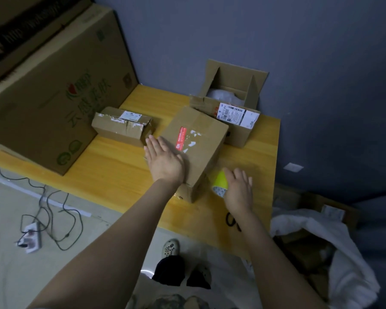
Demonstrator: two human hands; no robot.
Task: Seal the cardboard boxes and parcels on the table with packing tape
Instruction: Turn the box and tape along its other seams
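A closed cardboard box with a red sticker stands in the middle of the yellow wooden table. My left hand lies flat on its near top, fingers apart. My right hand hovers open over a yellow roll of packing tape lying just right of the box; whether it touches the roll I cannot tell. A small flat parcel sits to the left. Behind stands an open box with raised flaps, white filling and a shipping label.
A very large printed carton leans at the table's left end. Black scissors lie near the front edge under my right forearm. White cloth over a box is at the right. A power strip and cables lie on the floor.
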